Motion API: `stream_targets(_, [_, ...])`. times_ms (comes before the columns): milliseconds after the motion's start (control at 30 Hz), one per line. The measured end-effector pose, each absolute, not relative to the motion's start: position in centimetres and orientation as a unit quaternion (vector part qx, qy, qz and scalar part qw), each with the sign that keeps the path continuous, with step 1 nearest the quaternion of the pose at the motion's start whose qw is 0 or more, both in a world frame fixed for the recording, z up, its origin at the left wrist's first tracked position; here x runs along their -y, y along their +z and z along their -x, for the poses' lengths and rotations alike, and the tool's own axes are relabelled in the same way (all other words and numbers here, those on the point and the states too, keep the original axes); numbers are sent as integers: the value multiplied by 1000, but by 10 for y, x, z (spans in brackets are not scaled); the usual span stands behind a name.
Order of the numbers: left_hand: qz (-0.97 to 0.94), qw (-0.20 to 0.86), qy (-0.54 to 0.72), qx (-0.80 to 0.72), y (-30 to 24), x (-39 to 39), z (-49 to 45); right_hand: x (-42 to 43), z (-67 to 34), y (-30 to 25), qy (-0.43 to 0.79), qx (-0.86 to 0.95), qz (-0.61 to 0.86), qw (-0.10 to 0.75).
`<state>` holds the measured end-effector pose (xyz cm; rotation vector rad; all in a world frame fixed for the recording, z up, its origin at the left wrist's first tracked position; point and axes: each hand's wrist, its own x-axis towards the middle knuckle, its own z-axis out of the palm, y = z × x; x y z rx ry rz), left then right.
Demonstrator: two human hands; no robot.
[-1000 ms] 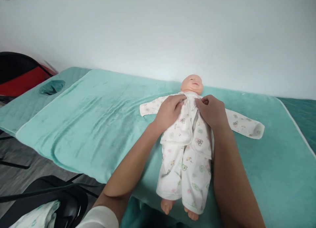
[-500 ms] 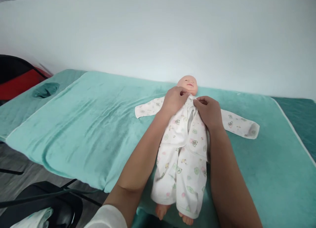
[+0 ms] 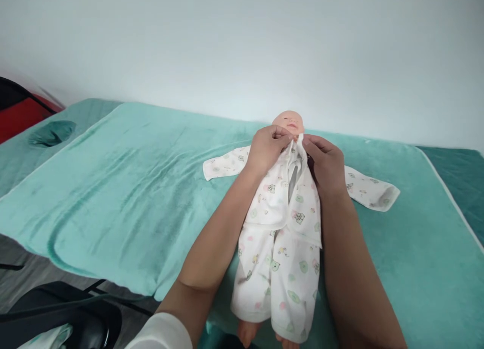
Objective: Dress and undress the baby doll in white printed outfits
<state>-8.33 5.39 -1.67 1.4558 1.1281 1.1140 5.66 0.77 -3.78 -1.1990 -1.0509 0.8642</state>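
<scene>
A baby doll (image 3: 288,121) lies on its back on a teal towel (image 3: 143,187), dressed in a white printed jacket (image 3: 282,197) and matching trousers (image 3: 280,278). My left hand (image 3: 266,148) pinches the jacket's left front edge just under the doll's chin. My right hand (image 3: 324,163) pinches the opposite front edge beside it. The two edges are pulled up and together at the collar, while a grey gap stays open down the chest. Both sleeves lie spread out flat to the sides.
The towel covers a padded teal table (image 3: 461,187) against a white wall. A face hole (image 3: 49,133) shows at the table's left end. A red and black chair (image 3: 18,112) stands far left. A black chair (image 3: 64,318) with a printed cloth (image 3: 45,338) is at bottom left.
Both hands slid up from the doll's chest to the collar and drew the jacket's front edges together under the chin. The view shifted slightly to the right.
</scene>
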Motion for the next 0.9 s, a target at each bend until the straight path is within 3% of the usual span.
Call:
stream_targets(667, [-642,449,460,-419,-30,-44,89,-8,-44,-26,296,554,584,514])
stream_targets(900, [-570,546,458,-410,-27,-43,90,-9,-45,-28,314,556,588,497])
